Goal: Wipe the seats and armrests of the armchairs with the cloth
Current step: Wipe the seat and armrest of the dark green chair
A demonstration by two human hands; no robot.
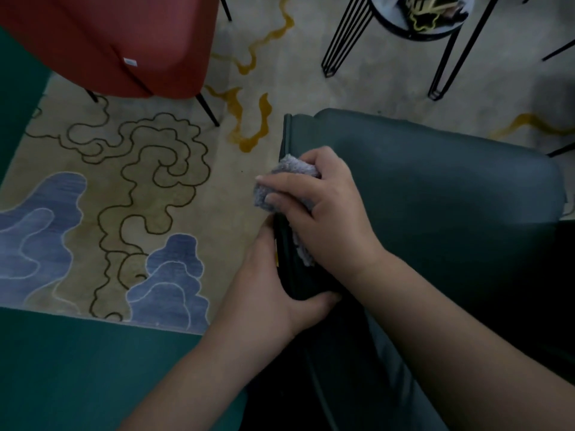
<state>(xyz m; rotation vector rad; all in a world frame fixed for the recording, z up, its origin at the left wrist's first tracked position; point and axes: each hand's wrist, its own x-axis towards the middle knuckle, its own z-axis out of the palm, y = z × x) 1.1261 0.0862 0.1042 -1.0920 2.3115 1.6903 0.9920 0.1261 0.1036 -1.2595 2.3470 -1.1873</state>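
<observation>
A dark green armchair fills the right of the head view, its seat facing up. Its left armrest runs as a thin dark edge from the top towards me. My right hand grips a grey-blue fluffy cloth and holds it against that armrest, fingers curled over the cloth. My left hand clasps the armrest lower down, thumb on the inner side and fingers hidden on the outer side.
A red armchair on thin black legs stands at the upper left. A round side table on black hairpin legs is at the top right. A patterned beige rug covers the floor, bordered by green carpet.
</observation>
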